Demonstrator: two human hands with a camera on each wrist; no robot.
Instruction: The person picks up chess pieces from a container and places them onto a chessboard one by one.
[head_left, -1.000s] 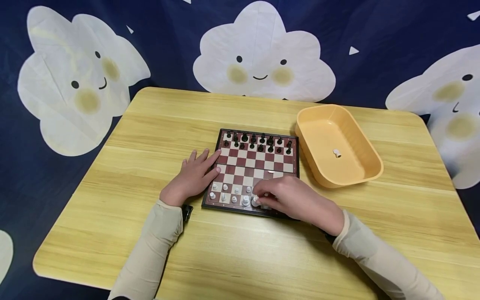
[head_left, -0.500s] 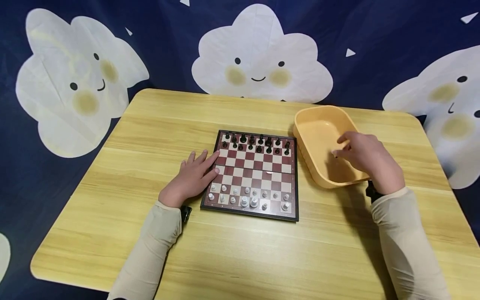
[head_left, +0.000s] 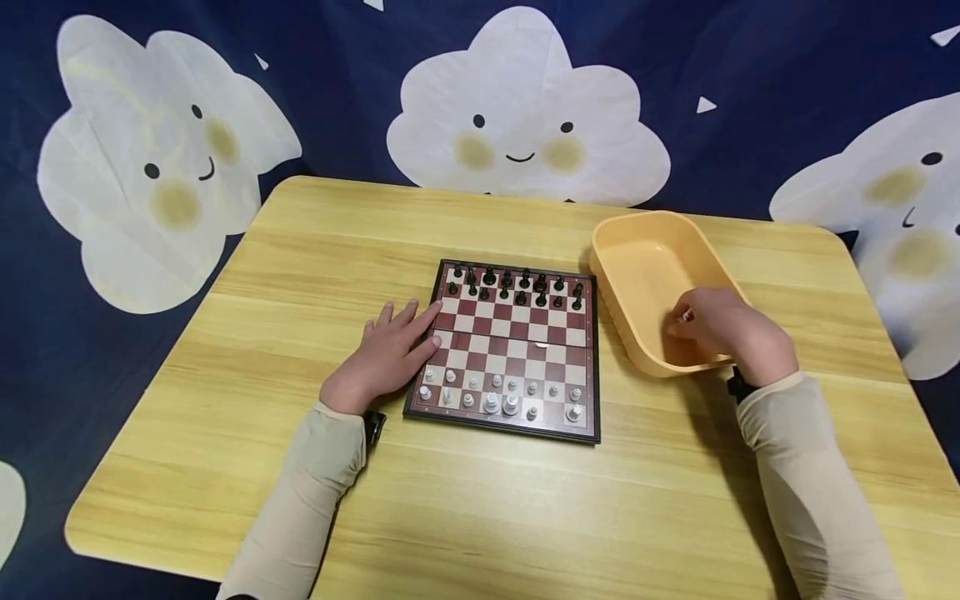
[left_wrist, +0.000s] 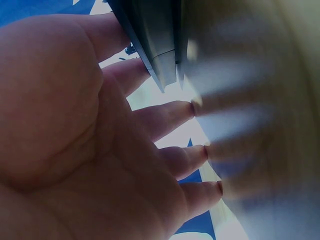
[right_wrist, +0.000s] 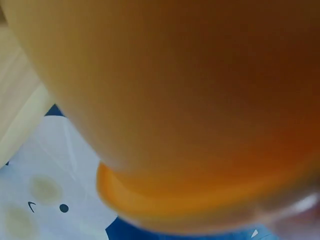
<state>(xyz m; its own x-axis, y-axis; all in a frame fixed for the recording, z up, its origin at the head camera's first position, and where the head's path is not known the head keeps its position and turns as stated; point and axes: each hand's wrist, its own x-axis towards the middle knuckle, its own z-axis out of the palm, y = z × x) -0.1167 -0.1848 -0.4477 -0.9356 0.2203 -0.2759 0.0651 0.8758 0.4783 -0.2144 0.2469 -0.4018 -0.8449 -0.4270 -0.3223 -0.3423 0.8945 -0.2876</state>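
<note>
My left hand rests with spread fingers at the left edge of a folding chessboard, touching its frame. In the left wrist view, the palm lies beside the board's dark side. White chess pieces stand in two rows at the near side, with a wider gap between the two rightmost of the nearest row. Black pieces fill two far rows. My right hand reaches into a yellow-orange bin, fingers bent downward. Their tips are partly hidden, and whatever lies beneath them cannot be seen.
The bin stands on the wooden table just right of the board. In the right wrist view its wall takes up most of the picture. Behind the table hangs a dark blue cloth with white clouds.
My right hand has left the near white pieces, moved right to the bin and dipped lower inside. The small white chess piece seen there is now hidden. My left hand stays put.
</note>
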